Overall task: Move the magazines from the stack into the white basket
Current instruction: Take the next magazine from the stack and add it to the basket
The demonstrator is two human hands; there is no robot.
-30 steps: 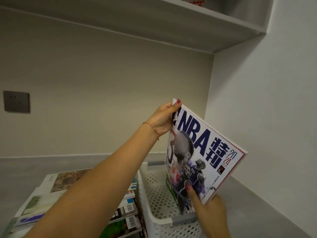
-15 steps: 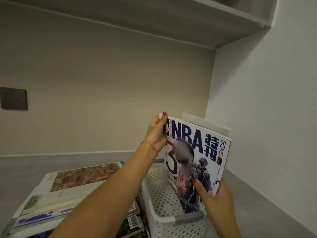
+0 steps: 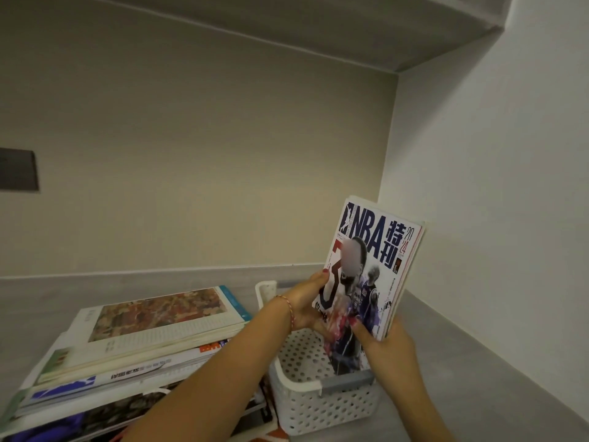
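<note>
An NBA magazine (image 3: pixel 379 250) stands upright with its lower edge down inside the white perforated basket (image 3: pixel 322 406), leaning toward the right wall. At least one more magazine stands behind it. My left hand (image 3: pixel 307 301) grips its left edge at mid height. My right hand (image 3: pixel 382 346) holds its lower right corner, thumb on the cover. The stack of magazines (image 3: pixel 143 339) lies to the left of the basket, topped by one with a reddish picture.
The basket and stack sit on a grey counter (image 3: pixel 462 362) in a corner. A white wall (image 3: pixel 494 186) closes the right side, a beige wall the back. A shelf (image 3: pixel 318 23) hangs overhead. A dark switch plate (image 3: pixel 17 169) is on the back wall at left.
The magazine has gone down from above the basket into it and turned more upright. My left hand slid from its top corner to its left edge.
</note>
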